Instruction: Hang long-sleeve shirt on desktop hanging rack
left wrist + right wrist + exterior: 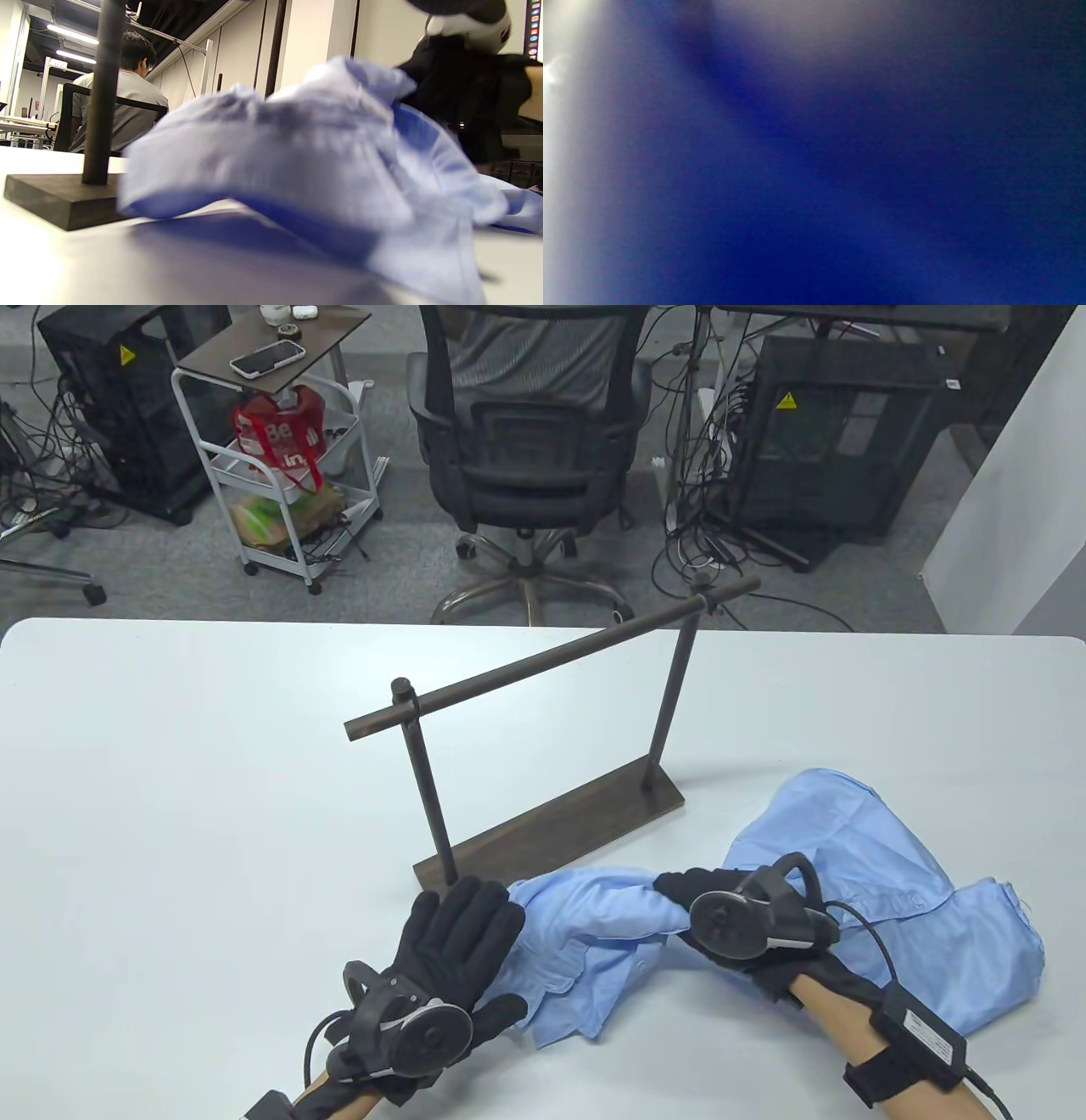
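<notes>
A light blue long-sleeve shirt (857, 848) lies crumpled on the white table at the front right; it also fills the left wrist view (297, 182). A dark metal hanging rack (551, 661) stands mid-table on a flat base (560, 831), its bar bare. My left hand (467, 933) lies open, fingers spread, beside the shirt's left end by the rack base. My right hand (704, 899) grips a fold of the shirt in the middle. The right wrist view shows only blurred blue cloth (814, 169).
The rack's left post (99, 93) and base corner (59, 199) stand just left of the cloth. Beyond the table's far edge are an office chair (526, 432), a white cart (280, 458) and black cabinets (831, 432).
</notes>
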`<action>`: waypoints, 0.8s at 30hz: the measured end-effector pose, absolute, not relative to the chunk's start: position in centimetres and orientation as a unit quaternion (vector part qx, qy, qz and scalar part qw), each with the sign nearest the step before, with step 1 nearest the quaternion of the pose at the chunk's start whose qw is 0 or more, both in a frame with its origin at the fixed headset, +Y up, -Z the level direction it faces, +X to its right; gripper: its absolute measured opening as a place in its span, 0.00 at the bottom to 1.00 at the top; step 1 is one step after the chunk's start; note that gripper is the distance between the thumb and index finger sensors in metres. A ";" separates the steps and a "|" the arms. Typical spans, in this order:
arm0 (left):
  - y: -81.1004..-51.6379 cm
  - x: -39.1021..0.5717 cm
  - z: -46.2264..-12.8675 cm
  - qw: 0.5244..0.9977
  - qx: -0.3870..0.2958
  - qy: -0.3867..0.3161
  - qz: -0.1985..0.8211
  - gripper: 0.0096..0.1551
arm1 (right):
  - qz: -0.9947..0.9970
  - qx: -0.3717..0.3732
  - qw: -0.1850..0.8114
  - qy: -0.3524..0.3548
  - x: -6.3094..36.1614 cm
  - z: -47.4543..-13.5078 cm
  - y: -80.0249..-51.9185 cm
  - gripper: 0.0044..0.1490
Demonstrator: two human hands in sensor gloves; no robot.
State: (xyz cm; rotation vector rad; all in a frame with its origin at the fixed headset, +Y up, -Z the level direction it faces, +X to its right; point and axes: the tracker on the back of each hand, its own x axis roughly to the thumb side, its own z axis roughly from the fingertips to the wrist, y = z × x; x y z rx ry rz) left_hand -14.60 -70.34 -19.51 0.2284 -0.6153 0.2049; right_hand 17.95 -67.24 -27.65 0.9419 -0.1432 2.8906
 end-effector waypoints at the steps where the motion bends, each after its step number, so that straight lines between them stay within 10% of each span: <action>1: -70.4 -14.6 -19.5 0.941 0.111 -0.302 0.101 0.56 | 0.950 0.303 0.057 -0.057 18.4 -27.6 -66.4 0.30; 24: -71.4 -14.2 -20.0 0.944 0.071 -0.303 0.109 0.55 | 0.828 0.157 0.287 -0.456 21.2 -23.4 -43.3 0.30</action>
